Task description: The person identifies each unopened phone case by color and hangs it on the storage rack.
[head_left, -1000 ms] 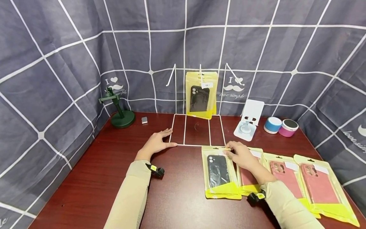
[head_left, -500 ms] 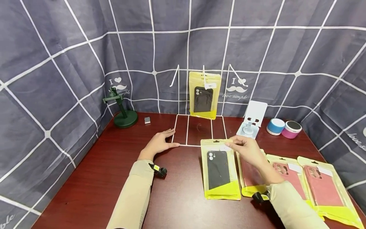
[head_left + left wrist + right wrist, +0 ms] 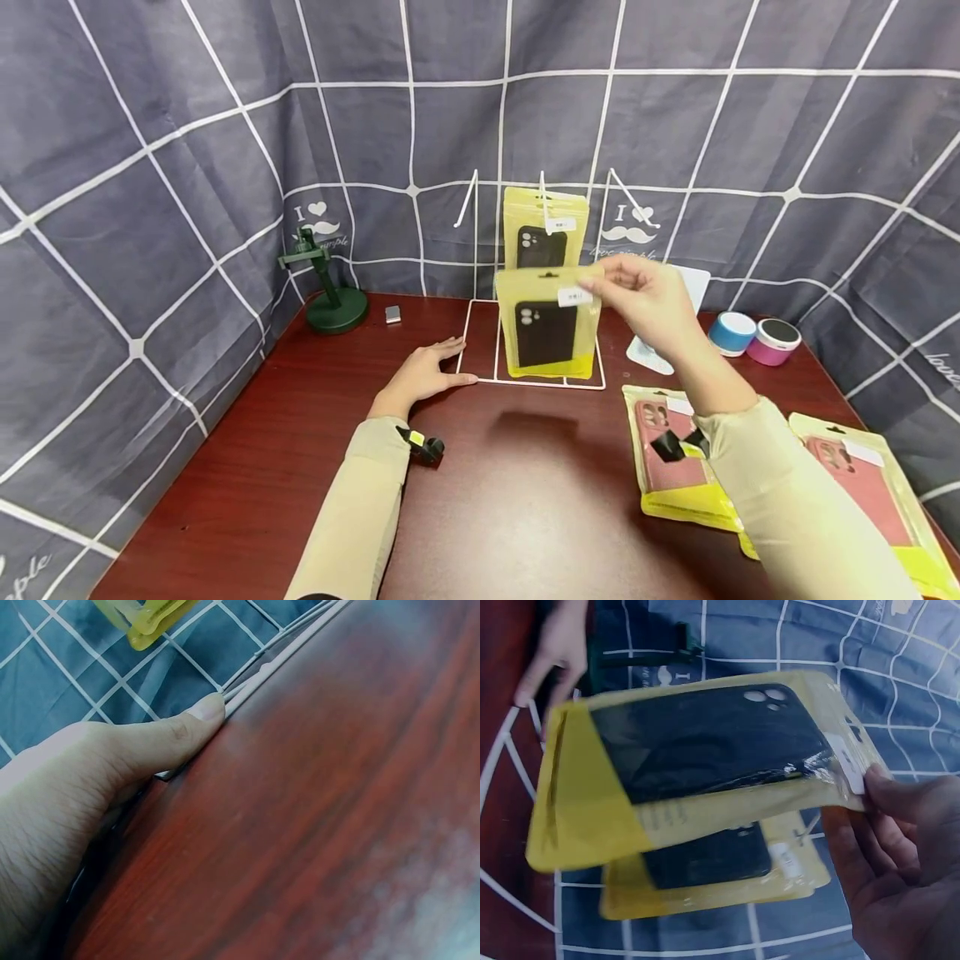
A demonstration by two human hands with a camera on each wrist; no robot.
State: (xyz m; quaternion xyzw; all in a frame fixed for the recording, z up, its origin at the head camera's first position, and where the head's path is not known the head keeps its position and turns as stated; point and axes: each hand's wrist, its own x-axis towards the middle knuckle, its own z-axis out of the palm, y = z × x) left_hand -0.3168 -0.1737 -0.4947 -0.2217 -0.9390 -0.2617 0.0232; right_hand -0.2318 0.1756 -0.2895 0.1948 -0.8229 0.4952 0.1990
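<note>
My right hand [image 3: 652, 304] pinches the top right corner of a yellow-edged clear pouch holding a black phone case [image 3: 546, 333]. The pouch hangs upright in the air above the base of a white wire display rack [image 3: 487, 381]. Behind it, a similar pouch with a black phone case [image 3: 542, 243] hangs on the rack's middle hook, its lower part hidden in the head view. My left hand [image 3: 420, 375] rests at the rack's front left corner, fingers extended along the side wire. In the left wrist view, its thumb [image 3: 169, 742] touches the front wire.
Pouches with pink phone cases [image 3: 667, 450] lie at the right, partly under my right arm. Behind that hand stands a white phone stand [image 3: 651, 357], mostly hidden. A blue speaker [image 3: 732, 335] and a pink one [image 3: 774, 343] stand at the right; a green stand [image 3: 336, 310] is at left.
My right hand has lifted the pouch with the black phone case off the table and carried it up and forward over the rack. My left hand stays at the rack's corner.
</note>
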